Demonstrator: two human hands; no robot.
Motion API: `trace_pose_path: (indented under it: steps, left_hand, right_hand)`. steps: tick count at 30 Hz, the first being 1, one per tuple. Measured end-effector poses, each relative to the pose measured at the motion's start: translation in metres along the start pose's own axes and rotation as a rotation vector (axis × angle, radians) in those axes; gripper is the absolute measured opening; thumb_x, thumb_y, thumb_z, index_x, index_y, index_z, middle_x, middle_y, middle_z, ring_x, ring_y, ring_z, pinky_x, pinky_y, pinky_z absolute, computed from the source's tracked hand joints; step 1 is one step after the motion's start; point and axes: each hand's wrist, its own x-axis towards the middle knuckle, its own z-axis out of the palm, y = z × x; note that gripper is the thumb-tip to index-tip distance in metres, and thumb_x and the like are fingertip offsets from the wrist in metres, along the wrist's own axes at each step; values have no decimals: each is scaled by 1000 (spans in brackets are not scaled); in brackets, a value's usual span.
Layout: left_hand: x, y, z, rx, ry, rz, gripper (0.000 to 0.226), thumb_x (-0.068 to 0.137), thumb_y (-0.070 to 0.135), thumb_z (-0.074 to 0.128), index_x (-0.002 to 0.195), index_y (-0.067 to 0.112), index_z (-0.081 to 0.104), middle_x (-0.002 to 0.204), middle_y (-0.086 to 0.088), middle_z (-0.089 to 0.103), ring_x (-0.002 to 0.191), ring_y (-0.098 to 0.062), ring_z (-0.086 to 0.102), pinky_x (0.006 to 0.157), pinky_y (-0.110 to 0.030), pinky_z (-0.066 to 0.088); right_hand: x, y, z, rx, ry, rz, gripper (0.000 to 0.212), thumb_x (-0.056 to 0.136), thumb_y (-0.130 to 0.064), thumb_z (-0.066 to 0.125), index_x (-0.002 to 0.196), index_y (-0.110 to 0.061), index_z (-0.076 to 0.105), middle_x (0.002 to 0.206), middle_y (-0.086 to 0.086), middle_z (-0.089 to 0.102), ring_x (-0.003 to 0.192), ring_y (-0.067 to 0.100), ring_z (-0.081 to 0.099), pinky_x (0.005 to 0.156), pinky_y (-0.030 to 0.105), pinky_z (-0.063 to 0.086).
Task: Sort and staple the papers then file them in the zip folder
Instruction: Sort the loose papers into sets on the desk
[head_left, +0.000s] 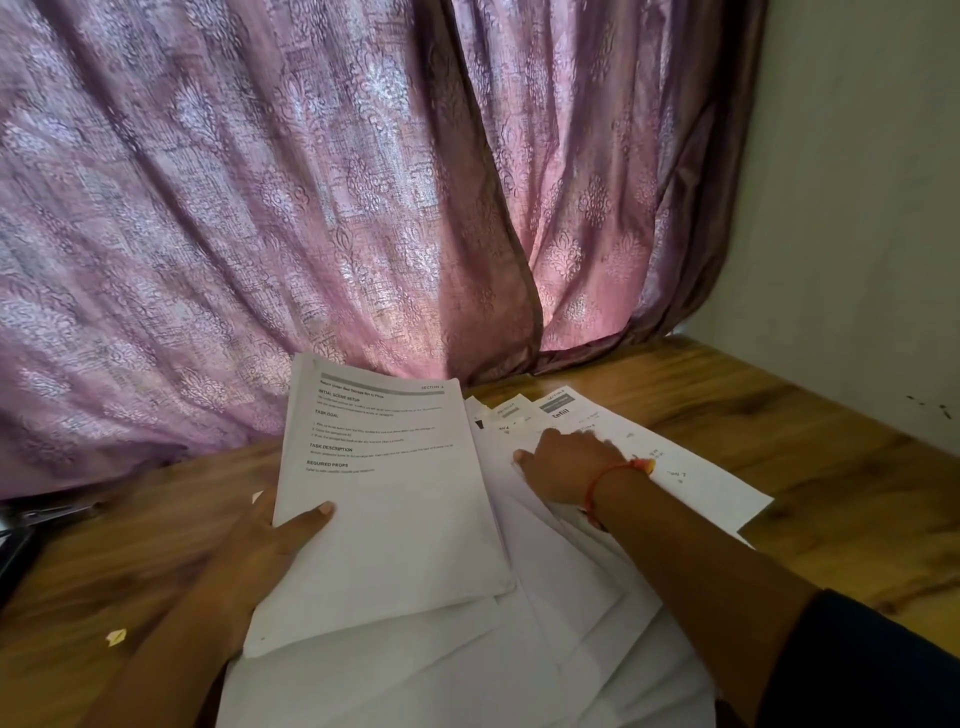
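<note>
My left hand (270, 545) grips a stack of printed white sheets (384, 499) by its left edge, thumb on top, holding it tilted up above the desk. To its right, several loose printed papers (691, 467) lie fanned out on the wooden desk (779, 410). My right hand (563, 465), with a red thread at the wrist, rests palm down on these loose papers, its fingertips hidden. More white sheets (467, 670) spread beneath the held stack toward me. No stapler or zip folder can be identified.
A purple patterned curtain (260, 208) hangs right behind the desk. A pale wall (857, 182) bounds the right side. A dark object (15, 551) sits at the left edge of the desk. A small yellow paper scrap (115, 636) lies near the front left.
</note>
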Motion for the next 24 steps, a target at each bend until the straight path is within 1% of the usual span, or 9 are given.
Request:
trace_pose_path:
  steps: [3,7,10,13,15,17,19,21,24]
  left_hand:
    - [8,-9,-5,5,-3,16,86,63,70,85,138,45,51,134,10,64,123,-21,63,101,-52,52]
    - [3,-6,-3,-40,11,7,85,63,69,86,137,44,52,135,9,64,123,-21,64,101,-52,52]
    - [-15,13,4,-59,-2,25,86,62,69,87,137,42,54,132,8,66,120,-22,65,101,-52,52]
    - [-23,19,8,-92,22,46,94,56,71,88,136,36,55,129,4,69,116,-24,67,100,-53,53]
    - [-33,31,14,-116,-4,54,98,51,72,88,135,33,57,126,2,70,114,-25,69,99,-53,53]
    - [-45,44,22,-143,-19,83,78,64,58,88,130,27,62,118,-3,74,106,-29,72,96,-52,55]
    - [-54,52,28,-193,-53,88,42,86,29,78,125,22,66,109,-4,77,97,-29,75,87,-47,59]
    - [-60,58,32,-187,-59,82,34,92,19,71,126,18,66,106,-5,78,93,-27,76,81,-42,59]
    - [-64,60,31,-209,-51,79,36,93,19,70,128,18,65,107,-5,78,94,-27,76,76,-38,60]
  right_hand:
    - [1,-4,0,27,-47,-44,65,101,-55,27,145,-9,38,153,19,36,141,36,33,117,49,26]
    - [9,0,-3,126,-9,-89,54,102,-48,31,138,-11,45,144,15,49,128,33,48,111,47,36]
    - [17,22,-17,79,117,7,46,99,-43,42,133,-13,50,137,15,54,123,35,51,106,47,41]
    - [22,43,-26,8,147,75,42,93,-39,56,128,-14,54,130,13,60,115,30,57,100,41,46]
    - [26,50,-28,66,163,90,47,87,-36,68,125,-12,55,128,13,61,113,30,58,94,36,48]
    - [29,55,-30,162,146,89,51,82,-33,76,122,-9,56,125,13,62,112,31,59,88,33,48]
    - [34,59,-31,219,99,90,48,80,-29,80,116,-6,59,117,13,65,107,30,61,83,30,48]
    - [40,63,-31,245,98,89,46,75,-29,83,109,-4,64,109,13,68,98,29,64,81,29,50]
    - [43,67,-36,298,152,86,45,76,-29,82,108,-2,67,106,13,69,99,29,64,80,27,49]
